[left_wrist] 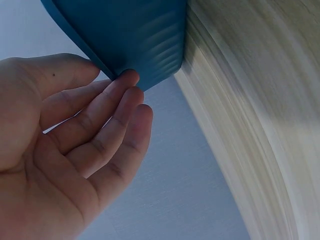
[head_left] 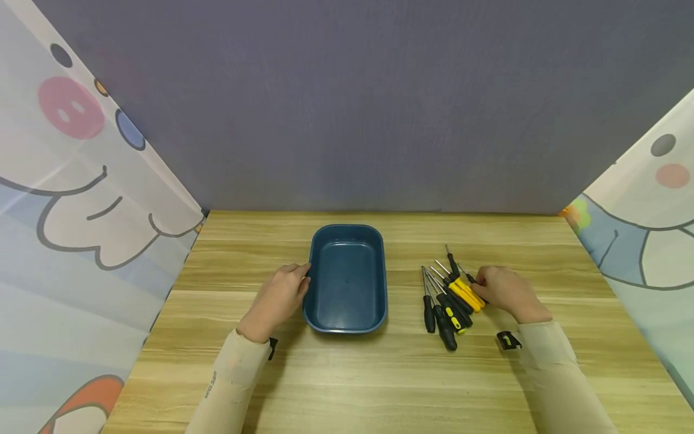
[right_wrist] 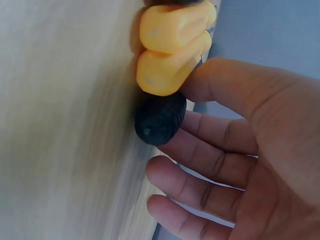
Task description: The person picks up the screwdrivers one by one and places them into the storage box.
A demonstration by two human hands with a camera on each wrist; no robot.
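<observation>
A dark blue rectangular plastic tub (head_left: 347,330) stands mid-table. My left hand (head_left: 279,301) is at its left rim; in the left wrist view, thumb and fingertips (left_wrist: 131,77) pinch the tub's edge (left_wrist: 92,55). To the right of the tub lies a cluster of screwdrivers, some with black handles (head_left: 446,331), some yellow (head_left: 466,294). At the cluster's right side, my right hand (head_left: 506,292) pinches a black-handled screwdriver (right_wrist: 157,120) between thumb and forefinger, beside two yellow handles (right_wrist: 165,72). The other right fingers are spread below it.
The wood-grain table (head_left: 347,386) ends at a grey panel (head_left: 347,120) behind. Cartoon-printed sheets (head_left: 70,241) flank both sides. A small black item with a yellow-green mark (head_left: 508,340) is by the right wrist.
</observation>
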